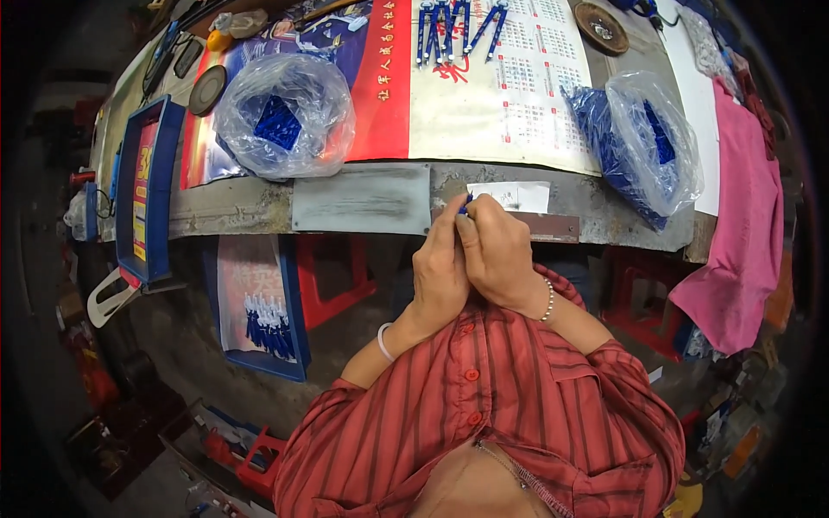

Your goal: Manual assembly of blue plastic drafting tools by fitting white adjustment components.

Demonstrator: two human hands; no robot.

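My left hand (439,263) and my right hand (503,250) are pressed together at the near edge of the bench. Between their fingertips a small dark blue piece (467,205) pokes out, with a thin tip pointing up. Most of it is hidden by the fingers, so its kind cannot be made out. Both hands are closed on it. Just beyond the right hand lies a white slip of paper (528,196). Left of the hands, a smooth grey plate (361,198) lies along the bench edge.
See-through bags of blue parts stand left (324,129) and right (682,173). Several blue drawing compasses (446,33) lie on the calendar sheet (553,104). A blue tray (298,345) below holds blue-and-white pieces; another tray (158,194) leans left. Pink cloth (747,216) hangs right.
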